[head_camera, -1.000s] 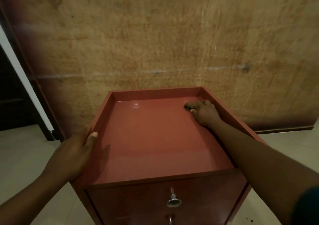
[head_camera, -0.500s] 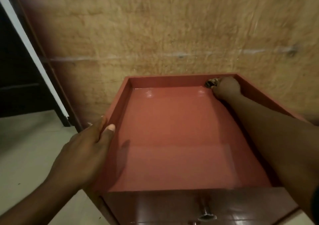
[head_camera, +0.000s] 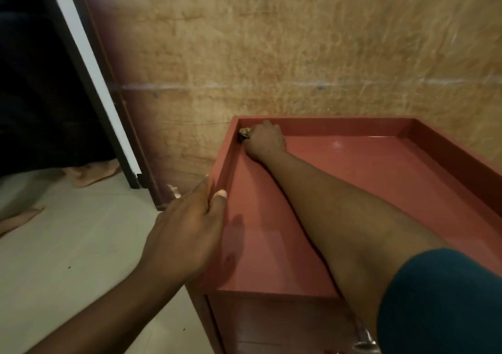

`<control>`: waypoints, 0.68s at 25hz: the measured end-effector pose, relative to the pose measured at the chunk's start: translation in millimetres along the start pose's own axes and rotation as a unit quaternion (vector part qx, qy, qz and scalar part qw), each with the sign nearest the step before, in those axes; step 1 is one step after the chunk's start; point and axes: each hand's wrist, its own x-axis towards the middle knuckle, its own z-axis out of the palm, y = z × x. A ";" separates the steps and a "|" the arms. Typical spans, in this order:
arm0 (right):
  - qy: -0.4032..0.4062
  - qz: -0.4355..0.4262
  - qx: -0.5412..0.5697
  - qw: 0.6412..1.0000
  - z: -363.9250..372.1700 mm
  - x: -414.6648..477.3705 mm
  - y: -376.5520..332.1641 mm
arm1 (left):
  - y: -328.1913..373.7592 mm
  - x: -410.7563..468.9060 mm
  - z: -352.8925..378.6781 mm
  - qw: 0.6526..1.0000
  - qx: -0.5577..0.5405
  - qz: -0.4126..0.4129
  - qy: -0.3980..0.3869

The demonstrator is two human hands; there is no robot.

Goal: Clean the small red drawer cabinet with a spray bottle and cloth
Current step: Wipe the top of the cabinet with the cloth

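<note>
Cabinet: the small red drawer cabinet (head_camera: 353, 204) stands on the pale floor (head_camera: 68, 258) against the tan wall (head_camera: 298, 41), filling the view from about 3 to 6 o'clock; its top is a shallow tray with a raised rim.
Cloth: a small crumpled cloth (head_camera: 244, 134) sits in the tray's far left corner, at about 12 o'clock from my left hand, pressed into the angle where the rims meet.
Right grip: my right hand (head_camera: 264, 143) is closed down on the cloth, arm stretched across the tray; most of the cloth is hidden under my fingers.
Left grip: my left hand (head_camera: 187, 234) is clamped on the cabinet's left rim, thumb on the inside face and fingers on the outside.
Spray bottle: not in view.
Handling, cabinet: I judge it stiff, boxy and fairly light, likely to slide on the smooth floor when I push, so the rim is the right place to brace it; the glossy top looks slick.
Handling, cloth: soft and limp, best bunched under the fingertips so it can be driven into corners.
Drawer knob: a metal knob (head_camera: 364, 340) shows at 5 o'clock, on the front.
</note>
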 end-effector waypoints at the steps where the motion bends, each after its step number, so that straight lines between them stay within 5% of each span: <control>1: -0.017 0.001 0.002 1.000 -2.0 1.2 -3.1 | -1.5 0.4 0.6 1.000 -0.002 0.005 -0.001; 7: -0.084 0.005 0.016 0.996 -13.4 18.3 -10.0 | -3.7 4.4 1.9 1.000 -0.005 -0.003 -0.002; 17: -0.069 -0.032 0.075 0.994 -38.1 -76.7 -9.5 | 0.9 1.2 -0.2 1.000 -0.023 0.021 0.000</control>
